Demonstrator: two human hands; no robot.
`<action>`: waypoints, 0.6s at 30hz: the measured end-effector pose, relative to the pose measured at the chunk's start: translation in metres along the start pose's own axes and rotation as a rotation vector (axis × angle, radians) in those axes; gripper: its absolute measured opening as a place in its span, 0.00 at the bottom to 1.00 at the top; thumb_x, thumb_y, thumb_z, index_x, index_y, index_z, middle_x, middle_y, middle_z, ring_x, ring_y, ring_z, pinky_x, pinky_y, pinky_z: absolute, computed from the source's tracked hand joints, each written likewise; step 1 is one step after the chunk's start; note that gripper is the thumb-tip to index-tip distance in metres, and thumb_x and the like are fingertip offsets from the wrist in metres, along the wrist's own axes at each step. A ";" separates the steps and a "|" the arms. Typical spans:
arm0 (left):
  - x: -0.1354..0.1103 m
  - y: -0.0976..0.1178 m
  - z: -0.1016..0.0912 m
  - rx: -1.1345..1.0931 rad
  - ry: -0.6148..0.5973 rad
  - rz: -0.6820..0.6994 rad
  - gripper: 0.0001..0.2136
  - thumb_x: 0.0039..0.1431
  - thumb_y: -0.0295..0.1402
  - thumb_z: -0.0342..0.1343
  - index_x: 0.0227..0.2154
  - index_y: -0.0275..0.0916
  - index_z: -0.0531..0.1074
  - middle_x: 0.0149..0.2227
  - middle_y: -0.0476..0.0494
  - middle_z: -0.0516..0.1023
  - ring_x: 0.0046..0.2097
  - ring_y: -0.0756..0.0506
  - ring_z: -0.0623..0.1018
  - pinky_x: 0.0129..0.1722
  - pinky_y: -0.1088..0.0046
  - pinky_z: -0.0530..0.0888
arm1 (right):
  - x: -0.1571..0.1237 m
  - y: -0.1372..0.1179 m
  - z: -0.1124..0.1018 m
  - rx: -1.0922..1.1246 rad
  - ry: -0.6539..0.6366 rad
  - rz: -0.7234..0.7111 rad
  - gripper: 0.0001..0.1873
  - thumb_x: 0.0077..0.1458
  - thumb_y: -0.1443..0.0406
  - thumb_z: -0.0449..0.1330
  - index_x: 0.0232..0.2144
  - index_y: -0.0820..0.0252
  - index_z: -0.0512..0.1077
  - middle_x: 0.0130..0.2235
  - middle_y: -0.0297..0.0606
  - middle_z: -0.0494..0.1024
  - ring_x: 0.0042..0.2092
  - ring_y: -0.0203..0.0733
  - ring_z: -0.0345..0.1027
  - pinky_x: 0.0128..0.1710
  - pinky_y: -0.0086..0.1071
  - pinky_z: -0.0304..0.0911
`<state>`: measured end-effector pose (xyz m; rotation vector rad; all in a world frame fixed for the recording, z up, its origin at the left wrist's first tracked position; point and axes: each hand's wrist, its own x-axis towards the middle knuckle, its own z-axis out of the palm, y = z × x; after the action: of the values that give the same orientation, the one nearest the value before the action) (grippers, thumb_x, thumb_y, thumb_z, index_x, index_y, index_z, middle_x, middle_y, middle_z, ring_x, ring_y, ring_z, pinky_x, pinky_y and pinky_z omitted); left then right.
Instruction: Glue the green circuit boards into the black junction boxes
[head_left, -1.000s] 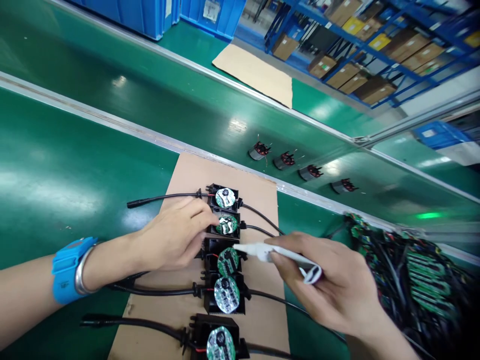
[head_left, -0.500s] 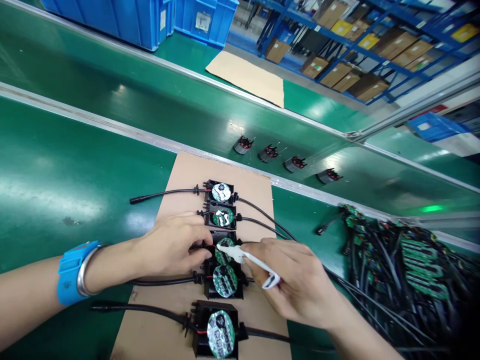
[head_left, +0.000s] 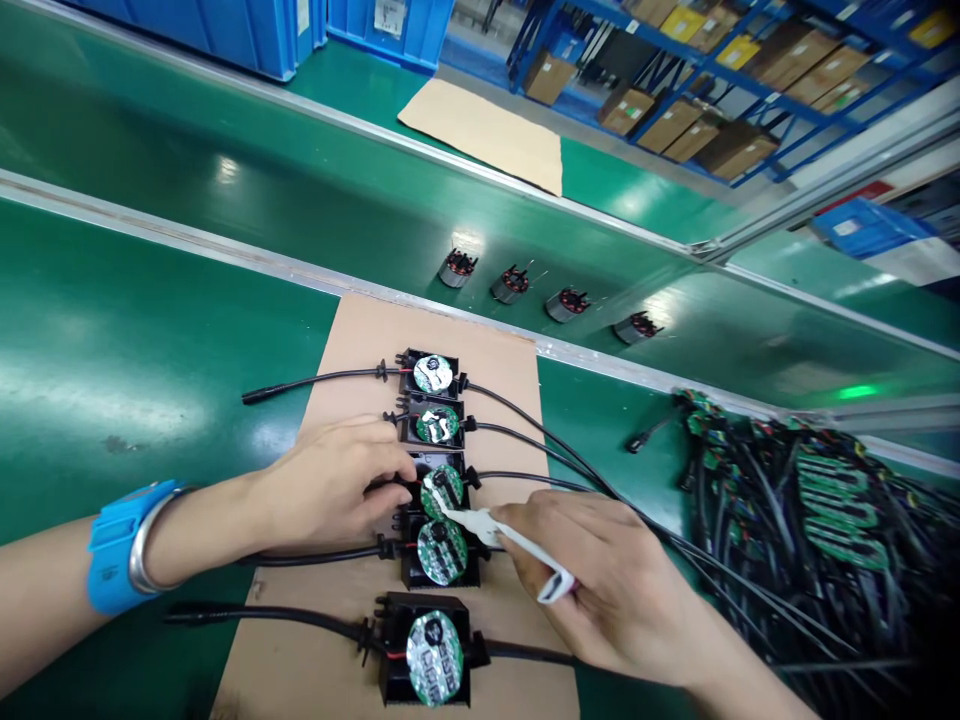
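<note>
My right hand [head_left: 600, 575] grips a white plastic spatula-like tool [head_left: 517, 545], its tip against the round green circuit board [head_left: 441, 490] of the third black housing from the far end. My left hand [head_left: 341, 480] is closed, with thumb and forefinger pinched at that housing's [head_left: 429, 460] left edge, hiding the cable there. Two farther boards [head_left: 433, 374] [head_left: 437, 425] bear pale white smears. Nearer me are a mostly green board [head_left: 442, 552] in a fourth housing and a silvery-smeared board [head_left: 435, 658] in the nearest one.
The housings stand in a column on a cardboard sheet [head_left: 360, 340], black cables running out both sides. A heap of cabled boards [head_left: 832, 510] lies at right. Several wound motor stators [head_left: 511, 285] stand beyond the metal rail. Blue bins [head_left: 390, 30] and shelving [head_left: 675, 60] are behind.
The tool's tip has moved from the board's upper left to its lower part, and my right hand has come slightly nearer. My left hand keeps its place at the housing. The view has shifted slightly.
</note>
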<state>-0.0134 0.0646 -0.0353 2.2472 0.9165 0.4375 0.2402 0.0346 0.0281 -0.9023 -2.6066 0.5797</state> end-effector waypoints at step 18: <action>0.004 0.000 -0.004 0.014 -0.039 -0.006 0.08 0.63 0.31 0.51 0.40 0.40 0.75 0.36 0.45 0.74 0.41 0.45 0.73 0.39 0.70 0.70 | 0.014 0.015 -0.002 -0.073 0.023 -0.003 0.11 0.59 0.72 0.46 0.39 0.58 0.65 0.25 0.33 0.68 0.25 0.36 0.60 0.26 0.29 0.57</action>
<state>-0.0129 0.0693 -0.0318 2.2574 0.9084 0.3842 0.2389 0.0550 0.0250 -0.9220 -2.6236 0.4734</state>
